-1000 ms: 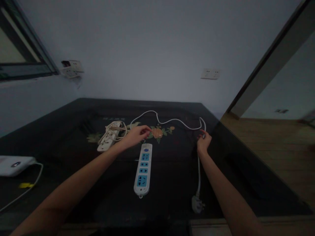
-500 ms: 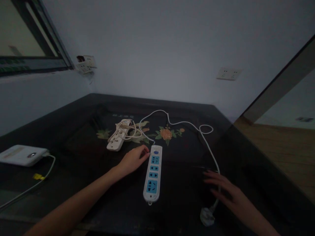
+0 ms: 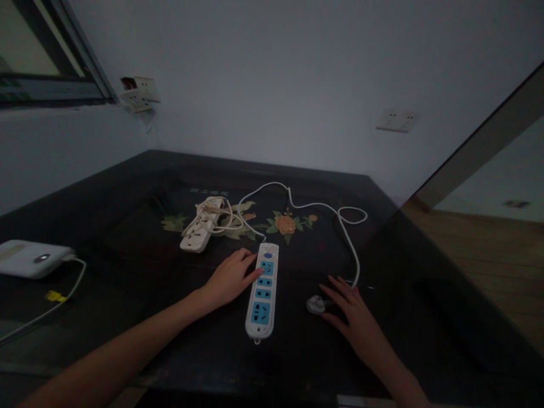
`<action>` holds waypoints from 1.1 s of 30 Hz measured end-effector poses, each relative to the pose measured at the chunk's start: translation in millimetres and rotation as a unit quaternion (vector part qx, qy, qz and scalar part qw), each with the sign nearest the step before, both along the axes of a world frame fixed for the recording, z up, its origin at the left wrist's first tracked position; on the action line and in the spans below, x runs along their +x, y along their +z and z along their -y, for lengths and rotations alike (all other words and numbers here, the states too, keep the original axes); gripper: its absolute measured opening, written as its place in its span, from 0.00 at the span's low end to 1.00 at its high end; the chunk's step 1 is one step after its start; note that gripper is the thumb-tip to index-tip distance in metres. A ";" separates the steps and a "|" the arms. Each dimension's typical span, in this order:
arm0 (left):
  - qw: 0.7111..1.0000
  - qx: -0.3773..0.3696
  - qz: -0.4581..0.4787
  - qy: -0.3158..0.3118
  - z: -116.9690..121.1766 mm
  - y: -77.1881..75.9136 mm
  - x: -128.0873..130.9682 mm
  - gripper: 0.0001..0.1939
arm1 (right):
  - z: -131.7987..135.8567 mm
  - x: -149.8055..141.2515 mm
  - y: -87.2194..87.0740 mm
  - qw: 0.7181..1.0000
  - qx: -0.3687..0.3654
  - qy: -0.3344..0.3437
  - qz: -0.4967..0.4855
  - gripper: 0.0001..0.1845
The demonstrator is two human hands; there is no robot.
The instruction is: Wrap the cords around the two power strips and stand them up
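A white power strip (image 3: 262, 290) with blue sockets lies on the dark table (image 3: 127, 192). My left hand (image 3: 232, 277) rests beside it, fingers stretched out and touching its left edge. The strip's white cord (image 3: 340, 218) loops across the table and ends in a white plug (image 3: 315, 305). My right hand (image 3: 351, 309) lies flat just right of the plug, fingers spread, fingertips at the plug.
A second cream power strip (image 3: 199, 229) with its cord bundled lies behind. A white box (image 3: 29, 258) with a cable sits at the left edge. Wall sockets (image 3: 397, 120) are on the far wall. A wooden floor (image 3: 488, 255) lies to the right.
The plug has moved left toward the power strip, and my right hand has followed it. My left hand has stayed beside the strip, fingers now flatter against it.
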State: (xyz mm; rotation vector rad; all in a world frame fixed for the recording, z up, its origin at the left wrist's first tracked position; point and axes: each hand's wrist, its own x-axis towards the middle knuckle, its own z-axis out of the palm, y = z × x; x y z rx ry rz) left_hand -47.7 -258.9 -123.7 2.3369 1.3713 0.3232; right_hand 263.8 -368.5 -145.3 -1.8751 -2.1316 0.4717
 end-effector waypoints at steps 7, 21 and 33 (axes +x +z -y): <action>0.999 0.025 -0.036 -0.022 5.3 1.7 -2.6 0.27 | -28.3 -50.8 33.7 0.998 0.018 0.040 -0.055 0.25; 0.973 -0.127 0.194 -0.009 11.6 -2.2 9.6 0.32 | -48.1 -122.2 38.2 0.998 -0.031 0.038 0.033 0.30; 0.770 -0.378 0.515 0.007 23.0 15.3 15.7 0.45 | -51.4 -80.1 42.5 0.963 0.092 0.028 -0.252 0.19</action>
